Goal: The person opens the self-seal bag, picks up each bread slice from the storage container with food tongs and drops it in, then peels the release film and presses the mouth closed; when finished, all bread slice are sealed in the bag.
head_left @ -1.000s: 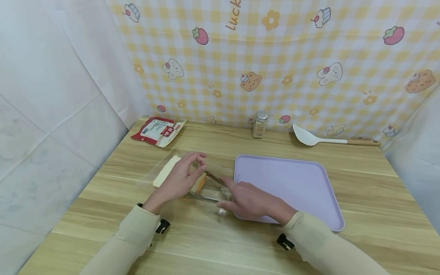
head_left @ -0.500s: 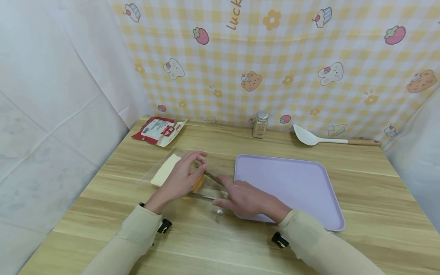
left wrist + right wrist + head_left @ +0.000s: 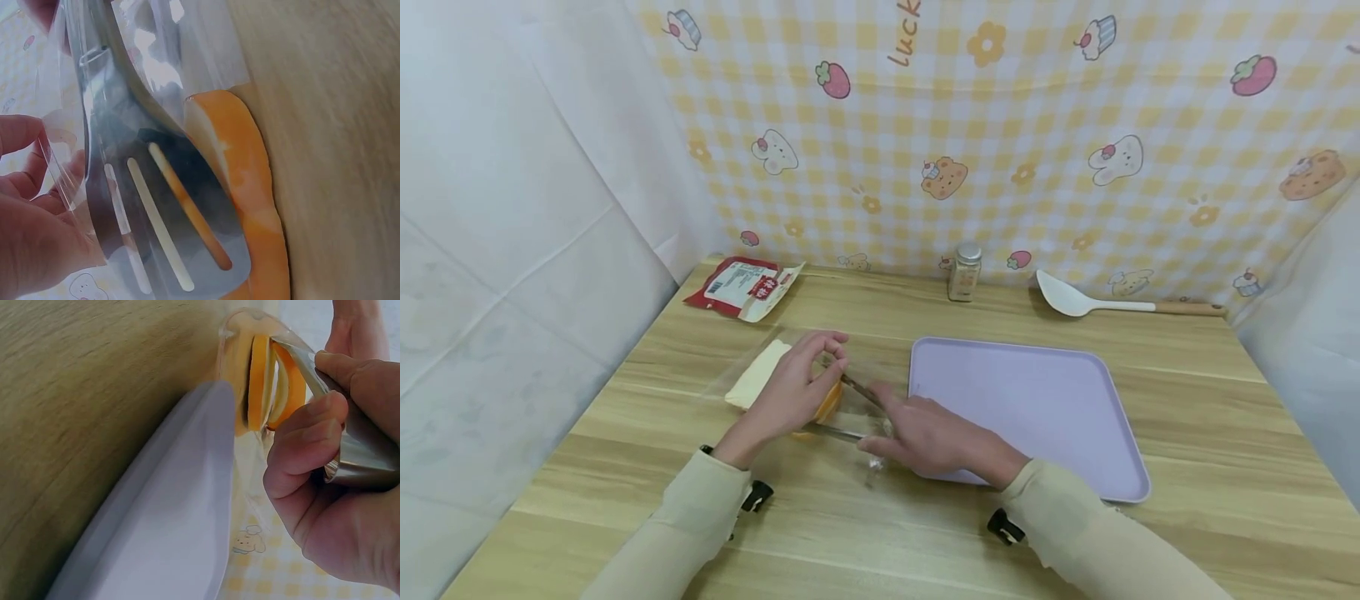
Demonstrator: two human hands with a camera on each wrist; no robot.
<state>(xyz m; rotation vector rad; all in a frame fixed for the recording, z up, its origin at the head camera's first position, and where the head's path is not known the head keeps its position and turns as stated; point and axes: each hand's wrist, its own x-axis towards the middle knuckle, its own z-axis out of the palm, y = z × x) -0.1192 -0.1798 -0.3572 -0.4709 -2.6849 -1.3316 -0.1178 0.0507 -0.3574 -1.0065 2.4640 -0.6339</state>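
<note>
Bread point(image 3: 758, 377) lies left of the right hand point(image 3: 934, 433), long side slanting away; left hand point(image 3: 797, 385) nearer. Right grips tongs point(image 3: 153, 179), 2 blades apart; left pinches bag point(image 3: 212, 56).

Left of the lilac tray point(image 3: 1022, 408), the left hand point(image 3: 790, 387) covered part of the bread point(image 3: 758, 375) and the far ends of the tongs point(image 3: 861, 390)! The right hand point(image 3: 936, 435) hid some tray rim; back-left, the red packet point(image 3: 737, 286) bore small, illegible print.
</note>
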